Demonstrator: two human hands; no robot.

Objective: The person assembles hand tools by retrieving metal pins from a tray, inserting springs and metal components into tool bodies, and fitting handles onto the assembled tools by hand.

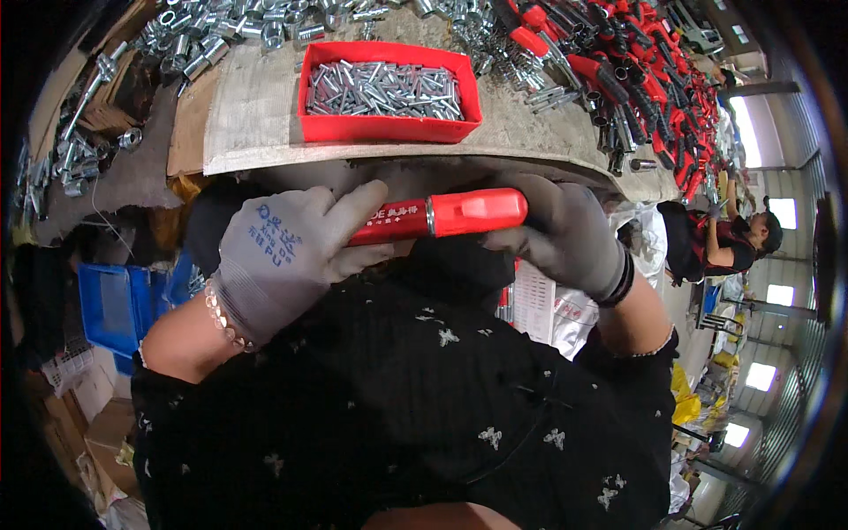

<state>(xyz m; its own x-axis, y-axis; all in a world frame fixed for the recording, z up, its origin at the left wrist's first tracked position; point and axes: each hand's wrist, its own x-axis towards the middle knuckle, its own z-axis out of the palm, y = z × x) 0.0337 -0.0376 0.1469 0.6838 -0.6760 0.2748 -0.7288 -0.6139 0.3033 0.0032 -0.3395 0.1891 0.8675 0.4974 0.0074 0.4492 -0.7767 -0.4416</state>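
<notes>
In front of my chest a red tube-shaped tool (475, 212) lies nearly level, with a metal ring around its middle and a raised tab on its brighter right part. My left hand (305, 225), in a grey work glove, is closed around the darker left part, thumb and fingers on opposite sides. At the bright right end my right hand (570, 234), gloved too, has its fingers curled about the tip. Both ends of the tool are partly hidden by the gloves. Beyond it, a red box (389, 130) full of small metal pins (380, 88) sits on the bench.
Silvery metal sleeves (203, 53) lie heaped at the far left of the bench (247, 132). Red and black handles (632, 71) are piled at the far right, beside loose springs and rods. Blue bins (115, 305) stand low left. Another person (724, 243) works off to the right.
</notes>
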